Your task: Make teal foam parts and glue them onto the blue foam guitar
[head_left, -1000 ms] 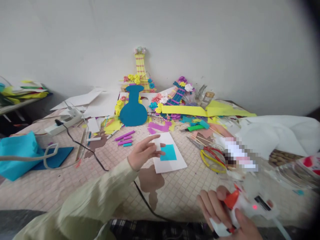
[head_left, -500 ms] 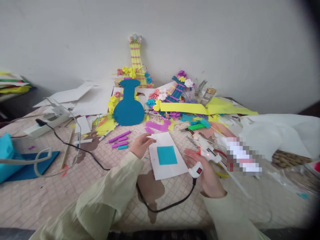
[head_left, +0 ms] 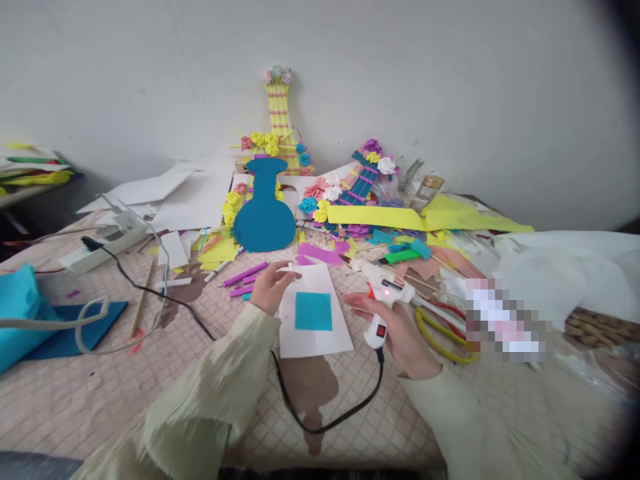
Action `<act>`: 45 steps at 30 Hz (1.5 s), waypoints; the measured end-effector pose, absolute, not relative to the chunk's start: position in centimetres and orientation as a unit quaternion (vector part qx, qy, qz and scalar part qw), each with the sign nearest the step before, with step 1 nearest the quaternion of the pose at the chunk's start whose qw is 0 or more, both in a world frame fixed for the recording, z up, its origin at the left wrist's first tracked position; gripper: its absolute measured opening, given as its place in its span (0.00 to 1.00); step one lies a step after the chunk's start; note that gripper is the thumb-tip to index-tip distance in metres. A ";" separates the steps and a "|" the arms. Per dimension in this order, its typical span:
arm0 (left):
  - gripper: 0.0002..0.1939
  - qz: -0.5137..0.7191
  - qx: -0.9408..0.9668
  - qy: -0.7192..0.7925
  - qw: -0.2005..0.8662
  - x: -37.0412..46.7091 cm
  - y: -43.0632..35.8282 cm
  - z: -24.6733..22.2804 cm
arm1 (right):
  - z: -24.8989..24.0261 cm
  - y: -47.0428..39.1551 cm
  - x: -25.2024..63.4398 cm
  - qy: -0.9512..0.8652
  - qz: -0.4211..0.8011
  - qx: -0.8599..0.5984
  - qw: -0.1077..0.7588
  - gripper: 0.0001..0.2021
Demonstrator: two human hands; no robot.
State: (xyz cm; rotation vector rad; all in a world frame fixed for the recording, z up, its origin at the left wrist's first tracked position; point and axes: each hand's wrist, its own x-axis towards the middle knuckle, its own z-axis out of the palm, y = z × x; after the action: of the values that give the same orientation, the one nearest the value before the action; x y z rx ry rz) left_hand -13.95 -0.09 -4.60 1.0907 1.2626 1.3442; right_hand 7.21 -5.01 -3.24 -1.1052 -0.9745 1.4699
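With gluing apparently being readied and careful aim needed, a glue gun (head_left: 391,289) is being clamped in the right hand (head_left: 404,339) at the blue square's (head_left: 313,312) two o'clock, a white scrap (head_left: 291,267) seemingly being pinched by the left hand (head_left: 271,288) at eleven.

Grid-patterned tabletop (head_left: 115,380) beneath a white sheet (head_left: 315,343), purple pieces (head_left: 250,273) and a power strip (head_left: 103,248).

A lidded jar (head_left: 428,191) stands behind yellow paper (head_left: 470,217)
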 end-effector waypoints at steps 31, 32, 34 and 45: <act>0.25 0.505 0.389 0.308 0.706 -12.0 -3.5 -3.5 | -1.5 -2.8 11.8 -0.497 0.712 -0.317 0.382 0.09; 0.26 0.499 0.385 0.309 0.712 -12.1 -3.4 -3.5 | -1.5 -2.8 11.7 -0.498 0.711 -0.320 0.380 0.09; 0.26 0.501 0.375 0.310 0.715 -12.3 -3.2 -3.7 | -1.6 -2.8 11.5 -0.500 0.710 -0.324 0.376 0.09; 0.15 0.543 0.241 0.252 0.764 -11.9 -2.3 -4.1 | -2.3 -2.6 11.7 -0.545 0.707 -0.283 0.351 0.09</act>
State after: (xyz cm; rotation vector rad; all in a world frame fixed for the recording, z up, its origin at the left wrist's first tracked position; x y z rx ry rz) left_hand -11.91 -2.32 -4.09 0.5232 0.5486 1.1808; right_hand 11.67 -2.61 -2.32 -0.7326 -1.4103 1.8297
